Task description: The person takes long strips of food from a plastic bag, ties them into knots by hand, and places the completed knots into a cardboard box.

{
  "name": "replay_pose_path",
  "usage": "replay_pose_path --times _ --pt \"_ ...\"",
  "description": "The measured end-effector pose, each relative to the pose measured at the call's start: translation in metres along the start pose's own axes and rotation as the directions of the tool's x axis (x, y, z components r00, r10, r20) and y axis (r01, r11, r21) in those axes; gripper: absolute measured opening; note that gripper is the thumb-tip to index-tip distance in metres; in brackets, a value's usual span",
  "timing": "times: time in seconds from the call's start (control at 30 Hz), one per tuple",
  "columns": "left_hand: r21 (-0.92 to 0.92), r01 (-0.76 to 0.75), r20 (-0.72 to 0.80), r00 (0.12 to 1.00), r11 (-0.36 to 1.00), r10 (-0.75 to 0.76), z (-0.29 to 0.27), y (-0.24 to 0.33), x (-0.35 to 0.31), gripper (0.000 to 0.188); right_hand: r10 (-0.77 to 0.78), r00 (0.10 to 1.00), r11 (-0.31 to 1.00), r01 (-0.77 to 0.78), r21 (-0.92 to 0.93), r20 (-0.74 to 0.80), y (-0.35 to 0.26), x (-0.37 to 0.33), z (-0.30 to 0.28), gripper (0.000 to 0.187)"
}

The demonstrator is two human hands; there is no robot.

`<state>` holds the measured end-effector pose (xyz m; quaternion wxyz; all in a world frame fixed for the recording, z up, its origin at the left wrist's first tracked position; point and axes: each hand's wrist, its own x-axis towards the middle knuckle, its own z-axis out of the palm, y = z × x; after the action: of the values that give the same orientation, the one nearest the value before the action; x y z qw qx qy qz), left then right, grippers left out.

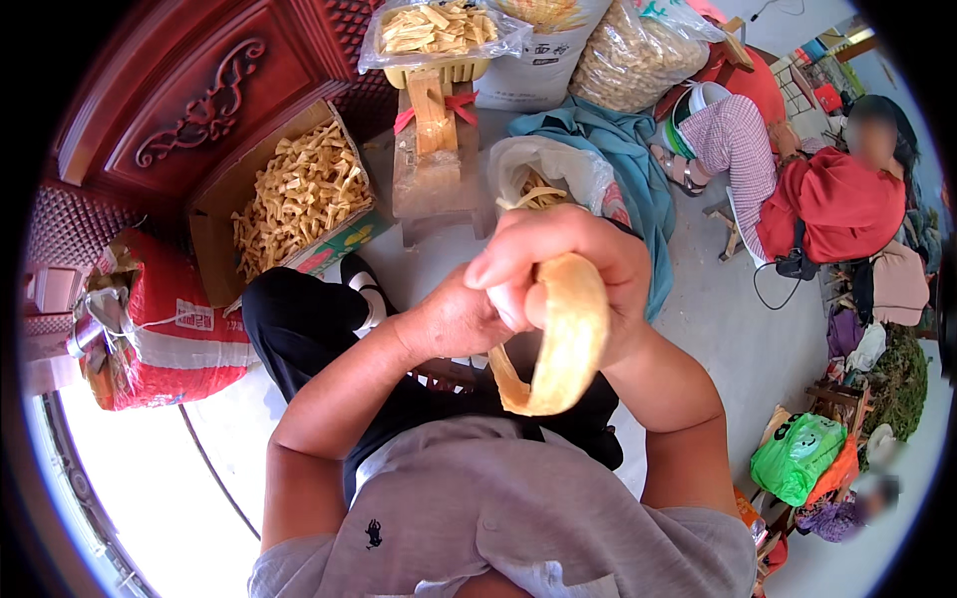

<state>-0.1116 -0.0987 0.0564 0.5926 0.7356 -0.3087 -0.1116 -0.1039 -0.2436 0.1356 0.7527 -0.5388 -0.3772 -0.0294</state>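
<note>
My two hands are raised together in front of me, over my lap. A pale yellow strip [566, 344] bent into a loop hangs between them. My right hand [568, 249] is closed over the top of the loop. My left hand [454, 324] presses in from the left and pinches the strip's lower end. Behind my hands stands a white plastic bag [558, 164] with more pale strips showing inside.
A cardboard box [224, 204] of folded yellow pieces lies to the left by a carved red door. A wooden stand [434, 149] carries a tray of pieces. Sacks stand behind. A red bag [164, 334] is at left. A person in red sits at right.
</note>
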Motion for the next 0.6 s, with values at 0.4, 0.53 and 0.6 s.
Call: replay_pose_path --times 0.4,0.53,0.6 --pt "0.557 0.297 -0.531 0.845 0.775 0.058 -0.104 -0.064 -0.089 0.017 -0.079 0.996 0.939 0.085 0.334 -0.032 -0.067 -0.016 -0.015 0.033" --pt "0.725 0.409 -0.546 0.832 0.555 0.101 -0.132 -0.065 -0.099 0.015 0.293 0.848 0.863 -0.036 -0.503 0.442 -0.002 -0.012 -0.002 0.028" --pt "0.842 0.257 -0.35 0.929 0.475 0.117 -0.118 -0.047 -0.09 0.022 0.515 0.804 0.564 -0.055 -0.824 0.298 0.035 -0.026 -0.001 0.045"
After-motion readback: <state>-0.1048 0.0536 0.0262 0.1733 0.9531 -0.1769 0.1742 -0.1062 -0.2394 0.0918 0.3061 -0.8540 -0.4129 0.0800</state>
